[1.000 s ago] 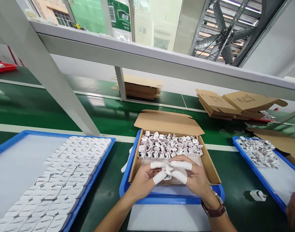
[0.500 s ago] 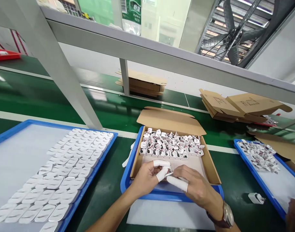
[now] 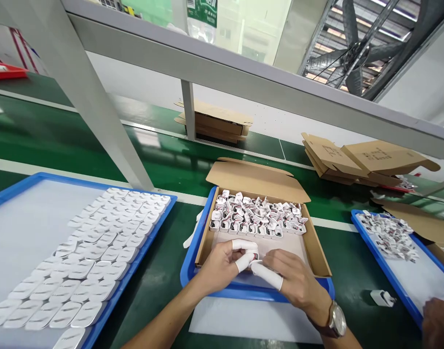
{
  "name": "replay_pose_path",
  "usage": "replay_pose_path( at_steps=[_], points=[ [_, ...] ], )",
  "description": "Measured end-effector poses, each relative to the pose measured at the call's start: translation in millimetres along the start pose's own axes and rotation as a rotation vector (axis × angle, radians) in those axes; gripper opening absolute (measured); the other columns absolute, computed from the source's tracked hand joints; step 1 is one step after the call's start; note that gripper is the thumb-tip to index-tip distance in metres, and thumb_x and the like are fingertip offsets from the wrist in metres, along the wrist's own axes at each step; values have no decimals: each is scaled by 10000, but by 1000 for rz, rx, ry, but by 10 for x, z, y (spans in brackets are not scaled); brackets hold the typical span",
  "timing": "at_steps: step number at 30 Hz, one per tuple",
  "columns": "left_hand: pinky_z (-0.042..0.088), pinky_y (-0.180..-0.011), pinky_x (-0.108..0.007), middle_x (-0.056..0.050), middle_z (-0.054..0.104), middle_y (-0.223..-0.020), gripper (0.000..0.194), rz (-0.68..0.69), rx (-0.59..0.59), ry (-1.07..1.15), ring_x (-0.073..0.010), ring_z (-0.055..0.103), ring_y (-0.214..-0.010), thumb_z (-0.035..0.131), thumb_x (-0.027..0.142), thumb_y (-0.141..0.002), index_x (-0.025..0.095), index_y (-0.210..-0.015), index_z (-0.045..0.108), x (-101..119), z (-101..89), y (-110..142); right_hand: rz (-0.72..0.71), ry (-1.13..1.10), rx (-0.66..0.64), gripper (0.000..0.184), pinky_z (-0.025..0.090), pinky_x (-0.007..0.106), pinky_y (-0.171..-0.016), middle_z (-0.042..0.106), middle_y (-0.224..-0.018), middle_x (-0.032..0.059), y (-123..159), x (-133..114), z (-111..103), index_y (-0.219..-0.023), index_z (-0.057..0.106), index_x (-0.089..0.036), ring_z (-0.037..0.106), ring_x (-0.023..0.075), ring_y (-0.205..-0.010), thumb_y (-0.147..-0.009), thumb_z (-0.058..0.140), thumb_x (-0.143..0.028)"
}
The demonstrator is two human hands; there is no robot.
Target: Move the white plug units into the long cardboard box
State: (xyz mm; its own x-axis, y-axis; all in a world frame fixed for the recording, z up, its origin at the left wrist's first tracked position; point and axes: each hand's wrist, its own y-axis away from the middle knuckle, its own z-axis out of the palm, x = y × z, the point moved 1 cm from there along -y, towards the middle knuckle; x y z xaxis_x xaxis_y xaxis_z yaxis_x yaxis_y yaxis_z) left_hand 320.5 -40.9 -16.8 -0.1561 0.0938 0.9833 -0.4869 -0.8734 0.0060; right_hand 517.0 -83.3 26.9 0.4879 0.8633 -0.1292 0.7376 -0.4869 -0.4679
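Left hand (image 3: pixel 221 268): one, thumb and a finger in white finger cots (image 3: pixel 243 262), closed in a pinch on a small white plastic housing (image 3: pixel 255 261). Housing: one, largely hidden by the fingertips, held over the near part of the open cardboard box.

Right hand (image 3: pixel 298 280): one, thumb in a white cot, fingers curled, thumb tip and fingers gripping the housing's right side; wristwatch (image 3: pixel 338 320) with a pale round face and dark strap on the wrist.

Cardboard box (image 3: pixel 318 242): one, under and beyond both hands, flap raised at its far side, seated on a blue-rimmed tray (image 3: pixel 243 294). Contents: rows of white housings with red and dark wires (image 3: pixel 256 213), packed just beyond the hands.

White sheet (image 3: pixel 251 320): one, on the bench (image 3: pixel 154 252), nearer the wearer than the hands.

Large blue-rimmed tray (image 3: pixel 28 203): one, left of the left hand, bearing rows of white rounded covers (image 3: pixel 87 271) laid close together.

Loose white housing (image 3: pixel 383 298): one, lying on the bench right of the right hand.

Right-hand blue-rimmed tray (image 3: pixel 416 312): one, farther right, with heaped white parts (image 3: pixel 389 235); another person's hand (image 3: pixel 440 315) at its near edge.
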Motion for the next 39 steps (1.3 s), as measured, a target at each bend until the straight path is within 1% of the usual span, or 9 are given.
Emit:
replay_pose_path(
  at_steps=[4,9,12,19,25,28,33,36,39],
  points=[
    [626,-847,-359,-100,790,-1039,304,26,-25,55,-251,738,-946,699,330,-869,140,-1093,778,7,-25,18,62,-18,98,404,492,354,-586,678,-818,104,62,29,108,-1380,521,-127,548,219,-696,-980,518,-63],
    [567,-1010,-359,-93,764,-1210,286,110,-54,30,-263,705,-1134,670,312,-916,187,-1147,785,58,-78,43,181,-48,225,434,452,319,-573,647,-784,67,103,46,238,-1366,535,-181,507,195,-655,-952,603,-68],
    [577,-999,-347,-78,772,-1201,263,135,-57,92,-256,713,-1128,706,296,-902,213,-1135,795,58,-86,37,237,-108,250,404,410,305,-555,623,-762,45,98,50,264,-1331,563,-205,477,184,-632,-951,623,-84],
    [645,-822,-320,-57,797,-1134,236,92,-67,198,-235,760,-940,778,289,-845,253,-1075,820,42,-31,13,269,-227,289,313,384,294,-551,566,-727,10,83,65,262,-1262,619,-233,457,171,-624,-962,641,-146],
    [633,-844,-319,-67,783,-1159,219,155,-46,142,-242,745,-985,756,246,-863,252,-1072,821,3,-55,9,414,-427,400,247,381,259,-516,487,-712,-30,102,70,406,-1184,665,-270,432,135,-583,-942,689,-224],
    [627,-889,-349,-80,777,-1158,244,168,-72,109,-251,736,-1014,743,252,-874,235,-1108,808,-14,-75,17,420,-432,419,229,395,256,-529,477,-700,-37,78,75,447,-1151,687,-279,444,133,-589,-931,702,-218],
    [619,-941,-396,-98,761,-1206,258,142,-65,153,-272,730,-1070,754,264,-870,198,-1117,793,-25,-61,36,423,-555,397,260,494,285,-633,570,-752,-16,74,113,401,-1154,712,-295,557,152,-684,-898,751,-278],
    [612,-959,-397,-105,747,-1221,256,135,-70,177,-268,722,-1085,752,253,-872,191,-1118,784,-12,-40,34,581,-668,384,359,565,357,-812,647,-929,30,124,160,398,-1260,669,-308,645,190,-869,-908,731,-341],
    [611,-952,-388,-137,719,-1219,244,181,-15,111,-279,708,-1102,757,270,-864,159,-1080,786,15,-11,61,753,-777,331,450,543,448,-1015,714,-1149,91,203,140,442,-1292,669,-278,673,256,-1095,-869,758,-407]
  ],
)
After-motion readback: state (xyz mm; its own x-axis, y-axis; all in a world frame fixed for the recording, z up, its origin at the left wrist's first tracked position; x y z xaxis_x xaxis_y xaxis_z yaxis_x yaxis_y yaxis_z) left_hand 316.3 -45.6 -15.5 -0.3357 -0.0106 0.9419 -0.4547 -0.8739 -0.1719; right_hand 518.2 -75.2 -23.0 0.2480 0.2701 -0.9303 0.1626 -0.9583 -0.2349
